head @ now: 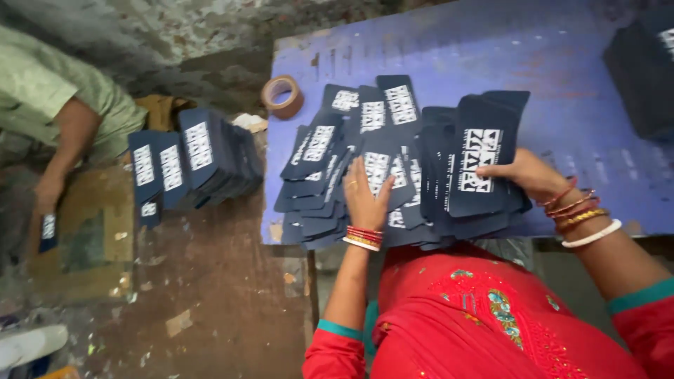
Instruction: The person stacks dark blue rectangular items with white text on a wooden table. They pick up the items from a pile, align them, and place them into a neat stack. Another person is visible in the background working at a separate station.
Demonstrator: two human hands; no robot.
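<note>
Many flat dark navy cards with white printed panels lie fanned in overlapping rows on a purple table [562, 119]. My left hand [365, 200] rests flat on the cards [330, 151] near the table's front edge, fingers pressing them down. My right hand [526, 175] grips the edge of a thick bunch of the same cards [481, 161], thumb on the top one. Both wrists carry red and gold bangles, the right also a white one.
A roll of brown tape [282, 96] sits at the table's left corner. A dark stack [642, 70] stands at the far right. On the floor at left, another person [53, 119] crouches beside rows of upright cards [196, 165] and holds one card.
</note>
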